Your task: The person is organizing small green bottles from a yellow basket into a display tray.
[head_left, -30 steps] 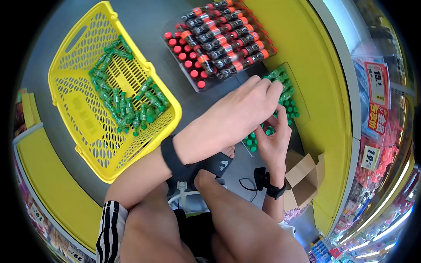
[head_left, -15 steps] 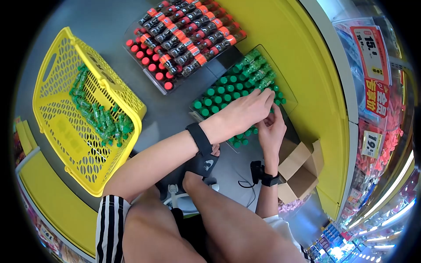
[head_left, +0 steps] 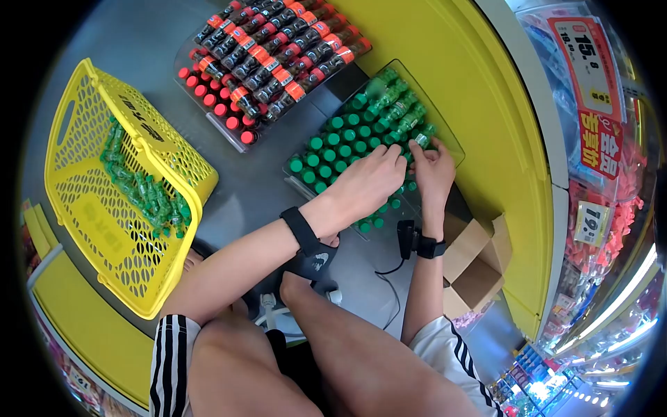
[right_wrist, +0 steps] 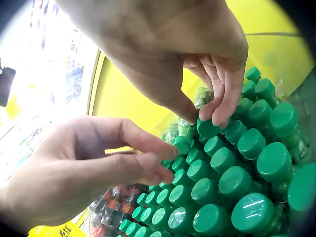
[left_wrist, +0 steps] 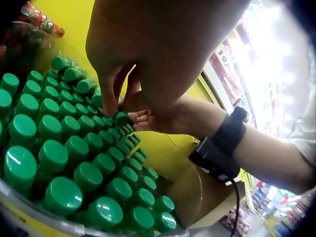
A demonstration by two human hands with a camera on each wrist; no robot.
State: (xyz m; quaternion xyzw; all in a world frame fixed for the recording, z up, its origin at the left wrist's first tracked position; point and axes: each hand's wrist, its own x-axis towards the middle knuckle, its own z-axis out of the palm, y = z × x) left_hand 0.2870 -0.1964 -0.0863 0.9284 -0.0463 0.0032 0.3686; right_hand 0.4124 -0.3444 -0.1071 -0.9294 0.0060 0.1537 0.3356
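Green-capped bottles [head_left: 338, 151] stand in rows in a clear tray [head_left: 455, 142], with several green bottles [head_left: 397, 110] lying on top at the far side. At the lying row's near end, my right hand [head_left: 434, 170] pinches a green bottle [head_left: 421, 137]; its green cap [right_wrist: 208, 128] shows beneath the fingertips in the right wrist view. My left hand [head_left: 372, 177] hovers over the upright caps, thumb and forefinger bent and parted with nothing seen between them. In the right wrist view this left hand [right_wrist: 94, 160] has its fingertips beside a cap [right_wrist: 182, 144].
A yellow basket [head_left: 203, 167] at left holds several green bottles [head_left: 156, 198]. Dark bottles with red caps [head_left: 271, 55] fill a clear bin at the top. An open cardboard box [head_left: 476, 281] sits right of my right wrist, against a yellow shelf base [head_left: 486, 132]. A cable lies beside my knee.
The head view has shifted, so basket and trays sit further left. My hands have drawn apart, my left moving back over the upright caps while a bottle now shows at my right fingertips.
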